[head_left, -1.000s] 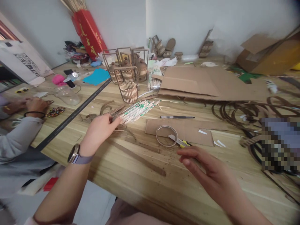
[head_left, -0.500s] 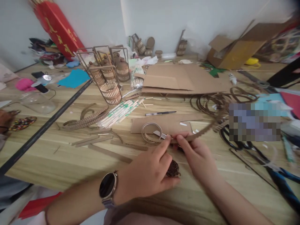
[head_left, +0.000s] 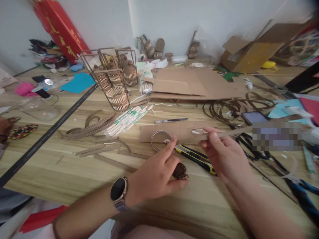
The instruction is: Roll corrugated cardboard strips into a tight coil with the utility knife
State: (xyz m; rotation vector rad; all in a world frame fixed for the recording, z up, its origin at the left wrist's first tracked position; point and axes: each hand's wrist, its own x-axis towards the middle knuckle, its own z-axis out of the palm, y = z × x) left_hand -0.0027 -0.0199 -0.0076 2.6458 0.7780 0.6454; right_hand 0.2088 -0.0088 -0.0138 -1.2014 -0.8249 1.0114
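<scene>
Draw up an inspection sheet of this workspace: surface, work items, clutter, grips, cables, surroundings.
Surface: wooden table, dark band across its left side.
Work items: brown strip; ring; yellow-and-black cutter, blade partly hidden behind the left grip; dark round piece.
Clutter: loose corrugated strips, pen, white sticks, cardboard sheets.
Grips: left, index finger at the ring's edge, contact unclear; right grip pinches the brown strip.
Cables: thin dark line, possibly a cord, near the glass jar.
Surroundings: pale wall, open cardboard box, another person's hand at left.
</scene>
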